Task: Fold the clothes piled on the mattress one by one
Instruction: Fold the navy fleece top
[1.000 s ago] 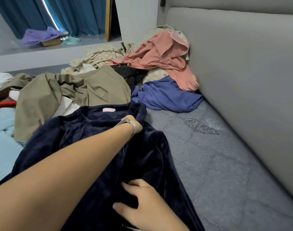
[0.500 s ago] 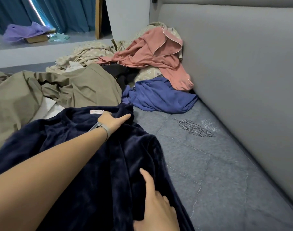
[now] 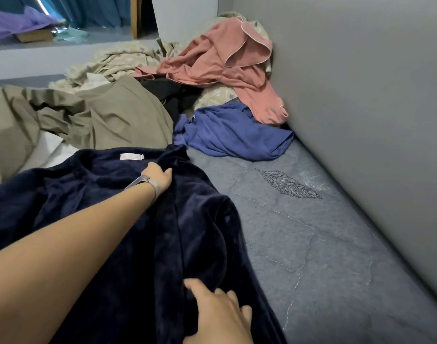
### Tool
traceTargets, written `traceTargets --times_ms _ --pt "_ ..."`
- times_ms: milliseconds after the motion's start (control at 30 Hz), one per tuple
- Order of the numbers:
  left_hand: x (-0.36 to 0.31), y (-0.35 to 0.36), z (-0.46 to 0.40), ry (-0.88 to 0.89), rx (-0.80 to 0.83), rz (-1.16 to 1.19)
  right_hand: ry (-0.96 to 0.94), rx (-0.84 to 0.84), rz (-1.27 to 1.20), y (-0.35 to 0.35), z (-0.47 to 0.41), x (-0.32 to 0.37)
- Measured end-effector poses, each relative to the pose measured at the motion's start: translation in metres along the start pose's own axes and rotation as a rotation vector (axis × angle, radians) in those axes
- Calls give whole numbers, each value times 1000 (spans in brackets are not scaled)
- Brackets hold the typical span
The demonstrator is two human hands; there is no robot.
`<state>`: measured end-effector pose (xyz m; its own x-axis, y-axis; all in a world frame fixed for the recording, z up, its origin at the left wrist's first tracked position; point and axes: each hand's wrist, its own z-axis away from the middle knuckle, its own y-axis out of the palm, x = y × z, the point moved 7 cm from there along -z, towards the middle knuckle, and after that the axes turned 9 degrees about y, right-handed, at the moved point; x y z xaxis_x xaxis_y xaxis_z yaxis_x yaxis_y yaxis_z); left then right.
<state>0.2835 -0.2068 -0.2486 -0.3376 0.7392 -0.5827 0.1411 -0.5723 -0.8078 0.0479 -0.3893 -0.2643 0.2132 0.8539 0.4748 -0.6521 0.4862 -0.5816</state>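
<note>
A dark navy fleece garment (image 3: 108, 194) lies spread on the grey mattress (image 3: 311, 244), its collar with a pink label pointing away from me. My left hand (image 3: 160, 176), a watch on its wrist, reaches across the garment and grips the fabric just right of the collar. My right hand (image 3: 217, 311) is close to me at the bottom, thumb out, its fingers curled into a fold near the garment's right edge. Behind lies the pile: a blue garment (image 3: 232, 132), a pink one (image 3: 227, 60), an olive one (image 3: 100, 115) and a patterned beige one (image 3: 118, 60).
A grey padded headboard (image 3: 361, 95) runs along the right side of the mattress. Bare mattress shows to the right of the navy garment. A ledge at the back left carries a purple cloth (image 3: 13, 23) in front of teal curtains.
My left hand went from gripping the collar corner to a flat hand and now holds the fabric again. My right hand flattened, then curled back into the fold. The view shifted left.
</note>
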Motion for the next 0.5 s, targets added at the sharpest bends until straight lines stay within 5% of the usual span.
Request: traceTargets --times_ms 100,333,500 --pt "-13 2 33 90 -9 66 -36 -13 -48 0 4 0" --pt "18 -6 153 167 96 110 -178 -162 -668 -13 18 6" --pt "68 -22 240 -135 181 283 -216 -292 -821 -22 43 -2"
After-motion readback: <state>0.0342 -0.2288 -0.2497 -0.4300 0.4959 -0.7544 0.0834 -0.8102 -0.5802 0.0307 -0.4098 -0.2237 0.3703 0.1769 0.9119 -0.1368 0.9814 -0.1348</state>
